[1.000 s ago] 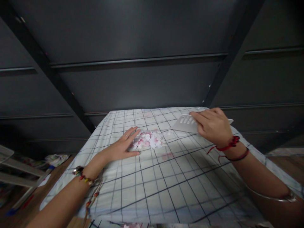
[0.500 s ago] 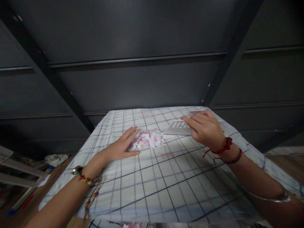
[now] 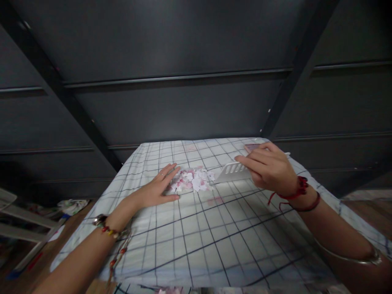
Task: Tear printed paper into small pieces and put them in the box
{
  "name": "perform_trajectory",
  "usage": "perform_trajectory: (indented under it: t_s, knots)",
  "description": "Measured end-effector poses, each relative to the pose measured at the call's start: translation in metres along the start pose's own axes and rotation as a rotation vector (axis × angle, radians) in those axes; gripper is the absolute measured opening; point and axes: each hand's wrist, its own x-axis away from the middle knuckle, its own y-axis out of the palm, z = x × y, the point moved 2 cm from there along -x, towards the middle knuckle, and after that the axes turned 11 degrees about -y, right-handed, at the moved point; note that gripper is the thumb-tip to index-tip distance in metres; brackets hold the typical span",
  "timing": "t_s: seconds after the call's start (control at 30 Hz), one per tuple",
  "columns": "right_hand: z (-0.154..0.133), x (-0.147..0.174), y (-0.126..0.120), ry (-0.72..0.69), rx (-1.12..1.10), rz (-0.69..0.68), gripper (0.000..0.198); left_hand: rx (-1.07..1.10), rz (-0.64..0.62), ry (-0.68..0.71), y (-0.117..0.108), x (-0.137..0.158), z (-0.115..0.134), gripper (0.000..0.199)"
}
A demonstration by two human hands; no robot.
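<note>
A small heap of torn white and pink paper scraps [image 3: 192, 179] lies on the checked cloth. My left hand [image 3: 159, 188] rests at the heap's left side, fingers spread, the thumb and fingertips around its edge. In my right hand [image 3: 271, 169] is a white slotted plastic piece [image 3: 231, 175], tilted, with its lower edge at or close to the cloth. Its left end is beside the right side of the scraps. My fingers cover much of it, so its whole shape is hidden.
A white cloth with dark grid lines [image 3: 196, 241] covers the table. Behind my right hand lies a flat pinkish object [image 3: 250, 148], partly covered. Dark panels [image 3: 171, 110] rise at the table's far edge. A pale chair or rack frame [image 3: 27, 228] stands at left.
My right hand has shifted slightly right, and the white slotted piece has tipped, showing more of its smooth lower side. My left hand and the scraps look unchanged.
</note>
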Motion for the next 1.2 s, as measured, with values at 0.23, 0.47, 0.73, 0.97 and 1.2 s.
perform_trajectory:
  t_s: [0.23,0.47,0.73,0.97,1.2]
  knots:
    - [0.0004,0.0005,-0.0019,-0.035,-0.036,-0.003,0.027,-0.009,0.007,0.009,0.0026,-0.0008,-0.0029,0.082]
    - [0.0028,0.002,-0.0048,-0.031,-0.017,0.005,0.024,0.003,0.001,0.002,0.0011,0.0004,-0.0018,0.082]
    - [0.0021,0.003,-0.0059,-0.017,-0.15,0.031,0.024,-0.016,0.027,0.03,0.0032,-0.0005,-0.0043,0.082]
    - [0.0019,0.0034,-0.0063,-0.011,-0.165,0.033,0.025,-0.023,0.021,0.032,0.0024,-0.0004,-0.0037,0.081]
    - [0.0017,0.0034,-0.0046,-0.004,-0.106,0.052,0.022,-0.024,0.015,0.023,0.0013,0.0001,-0.0018,0.08]
